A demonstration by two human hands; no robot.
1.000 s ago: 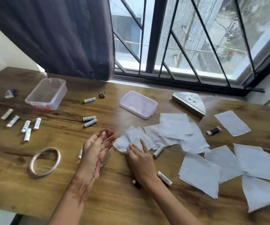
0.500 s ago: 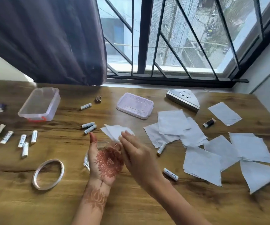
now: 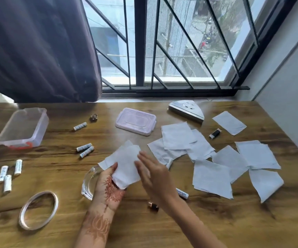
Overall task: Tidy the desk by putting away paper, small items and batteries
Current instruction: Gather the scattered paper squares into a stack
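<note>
Above the desk, the left hand grips paper squares; the right hand hovers spread.

Legible text: one white battery near the right forearm carries dark lettering, visible part reading "eybright", start of word covered by the arm. Printing on the other white batteries is too small and blurred to read. Paper sheets show no readable marks.

White paper squares lie scattered overlapping at right; small white batteries lie flat at left.
</note>
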